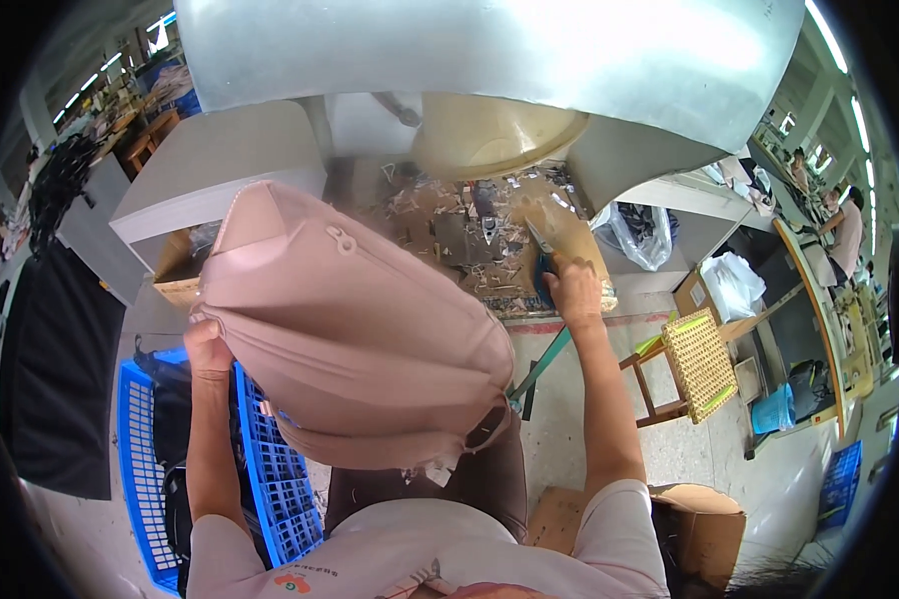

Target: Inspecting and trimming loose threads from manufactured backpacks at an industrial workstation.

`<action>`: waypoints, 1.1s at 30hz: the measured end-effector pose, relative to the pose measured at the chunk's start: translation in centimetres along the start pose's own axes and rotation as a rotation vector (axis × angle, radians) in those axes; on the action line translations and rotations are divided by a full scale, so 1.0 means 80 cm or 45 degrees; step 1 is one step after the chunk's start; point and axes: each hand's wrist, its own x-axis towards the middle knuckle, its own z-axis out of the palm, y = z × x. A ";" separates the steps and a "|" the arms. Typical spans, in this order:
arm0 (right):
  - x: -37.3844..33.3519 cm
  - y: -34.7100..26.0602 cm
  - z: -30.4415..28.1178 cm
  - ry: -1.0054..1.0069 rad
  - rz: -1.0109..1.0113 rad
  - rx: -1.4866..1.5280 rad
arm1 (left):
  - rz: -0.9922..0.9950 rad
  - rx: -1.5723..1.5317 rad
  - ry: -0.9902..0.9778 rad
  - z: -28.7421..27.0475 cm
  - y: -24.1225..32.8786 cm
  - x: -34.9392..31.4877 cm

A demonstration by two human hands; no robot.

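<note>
A dusty-pink backpack (360, 329) with a zipper along its upper side hangs tilted in front of me, above my lap. My left hand (208, 347) is closed on its left edge, fingers partly hidden by the fabric. In my right hand (575, 292) is a pair of scissors (538, 240), dark handles in the fingers and blades pointing away, apart from the backpack. Beneath the scissors lies a brown work surface (569, 228) littered with scraps and cut threads. A small metal fixture (488, 229) stands in its middle.
A silver sheet-metal hood (489, 60) overhangs the work surface, with a yellowish round tub (509, 130) beneath it. A blue plastic crate (140, 479) stands at my left. To the right are a woven stool (701, 364), a cardboard box (709, 534) and a seated person (847, 240) farther off.
</note>
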 end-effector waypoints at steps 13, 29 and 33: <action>-0.069 -0.127 -0.005 -0.485 0.326 1.897 | 0.114 -0.116 0.057 -0.007 0.016 0.027; -0.028 -0.114 0.016 -0.273 0.425 1.972 | 0.146 -0.076 0.084 0.008 0.008 0.058; -0.050 -0.105 0.008 -0.242 0.574 1.892 | 0.114 -0.110 0.058 0.006 -0.002 0.056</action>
